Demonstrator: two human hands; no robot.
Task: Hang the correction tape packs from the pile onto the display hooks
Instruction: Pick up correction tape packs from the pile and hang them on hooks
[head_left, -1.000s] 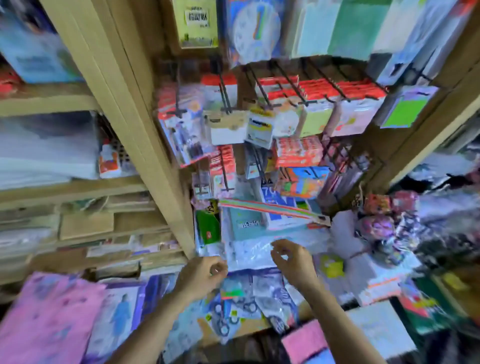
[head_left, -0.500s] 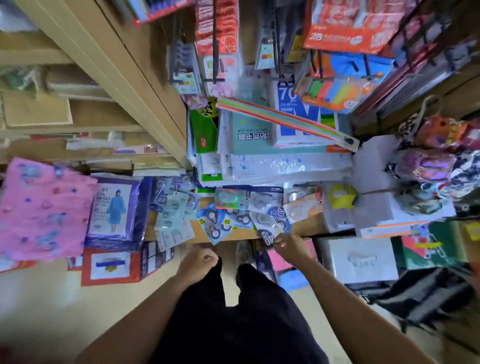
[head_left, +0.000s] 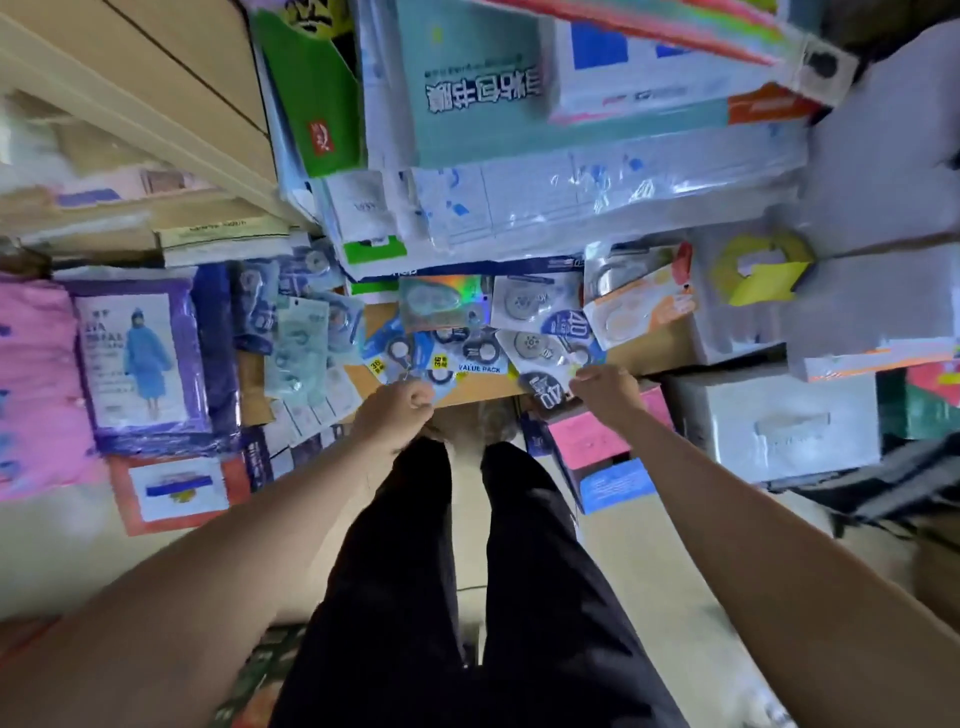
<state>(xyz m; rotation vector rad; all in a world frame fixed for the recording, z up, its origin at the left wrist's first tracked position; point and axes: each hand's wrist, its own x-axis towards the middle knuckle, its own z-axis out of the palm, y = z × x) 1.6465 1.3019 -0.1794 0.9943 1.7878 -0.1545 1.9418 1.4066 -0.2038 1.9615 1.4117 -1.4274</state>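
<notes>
A pile of correction tape packs (head_left: 483, 338), mostly blue and white blister cards, lies on a brown ledge (head_left: 644, 353) in front of me. My right hand (head_left: 605, 387) pinches the near corner of a dark blue pack marked 40 (head_left: 543, 388) at the pile's front edge. My left hand (head_left: 400, 413) is curled into a fist against the near edge of a blue pack with yellow 36 stickers (head_left: 402, 356); whether it grips that pack is unclear. More pale blue packs (head_left: 301, 343) lie to the left. No display hooks are in view.
Stacked paper and folder packs (head_left: 519, 202) rise behind the pile. A purple raincoat pack (head_left: 140, 358) and a pink bundle (head_left: 31, 384) lie left, beside a wooden shelf upright (head_left: 182, 104). White boxes (head_left: 789, 426) and a pink box (head_left: 587, 436) sit right. My black trousers (head_left: 467, 571) fill the lower middle.
The view has tilted down from the hooks to the pile and moved closer. My left hand has come forward to the pile's front edge. My right hand stays on the pack marked 40.
</notes>
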